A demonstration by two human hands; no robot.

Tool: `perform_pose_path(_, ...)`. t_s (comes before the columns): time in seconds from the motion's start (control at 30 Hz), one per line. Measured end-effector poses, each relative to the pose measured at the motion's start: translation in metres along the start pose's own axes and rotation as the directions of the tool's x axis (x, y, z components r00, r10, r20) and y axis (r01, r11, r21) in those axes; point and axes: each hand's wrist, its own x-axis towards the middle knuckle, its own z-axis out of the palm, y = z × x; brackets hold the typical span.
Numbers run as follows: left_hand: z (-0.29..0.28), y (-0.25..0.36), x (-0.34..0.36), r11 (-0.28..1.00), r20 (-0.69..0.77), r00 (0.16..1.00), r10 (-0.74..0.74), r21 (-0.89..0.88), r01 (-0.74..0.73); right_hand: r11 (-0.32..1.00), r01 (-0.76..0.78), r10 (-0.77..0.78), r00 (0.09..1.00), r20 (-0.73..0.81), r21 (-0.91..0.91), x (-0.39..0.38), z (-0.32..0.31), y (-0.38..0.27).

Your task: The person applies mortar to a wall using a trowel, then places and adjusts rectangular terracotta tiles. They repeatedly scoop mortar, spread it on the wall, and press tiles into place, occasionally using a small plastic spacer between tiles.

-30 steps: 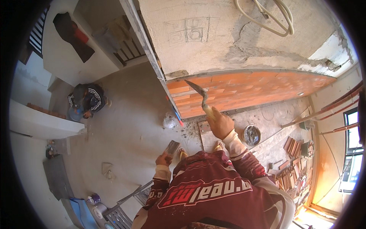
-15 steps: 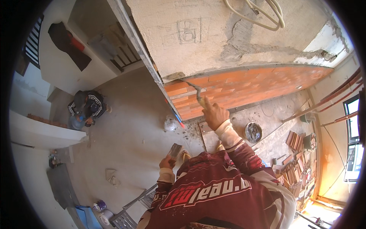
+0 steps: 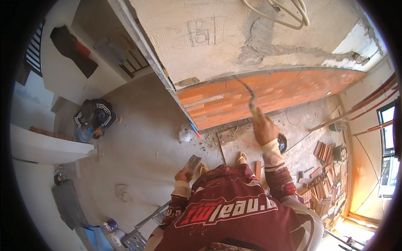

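The right hand (image 3: pixel 264 130) is raised and closed around the handle of a trowel (image 3: pixel 249 97), its blade angled against the top course of the orange brick wall (image 3: pixel 268 94), just below the plastered section. The left hand (image 3: pixel 183 175) is held low near the chest, gripping a flat hawk board (image 3: pixel 193 162) kept level, apparently to keep mortar within reach. A second person (image 3: pixel 94 119) crouches on the floor well apart.

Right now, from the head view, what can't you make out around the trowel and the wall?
- Trowel blade: motion-blurred against the orange brick wall; mortar load and wall contact unclear.
- Right hand: grip seen only from behind.
- Left hand: flat board too small to show what's on it.
- Feet: mostly hidden by the red jersey.
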Motion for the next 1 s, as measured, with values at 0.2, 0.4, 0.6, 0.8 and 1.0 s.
perform_pose_path(0.2,0.047,0.065,-0.022,0.988,0.031,0.991,-0.127,-0.088,0.129,0.975,0.195,-0.202,0.978,0.059,0.110,0.004,0.026,-0.066)
perform_pose_path(0.4,0.059,0.079,-0.032,0.986,0.014,0.990,-0.144,-0.081,0.144,0.923,0.348,-0.360,0.931,0.049,0.166,0.022,0.044,-0.100)
perform_pose_path(0.6,0.038,0.059,-0.029,0.975,-0.012,0.985,-0.170,-0.145,0.167,0.976,0.218,-0.216,0.964,0.154,0.004,0.030,0.047,-0.062)
perform_pose_path(0.8,-0.015,-0.005,0.002,0.992,0.007,1.000,-0.003,-0.123,0.004,0.996,-0.090,0.092,0.992,-0.088,0.028,-0.009,0.018,0.034)
perform_pose_path(1.0,-0.016,-0.013,0.014,1.000,0.039,0.999,0.004,-0.025,-0.003,0.903,-0.430,0.424,0.888,0.175,-0.004,-0.074,0.036,0.097)
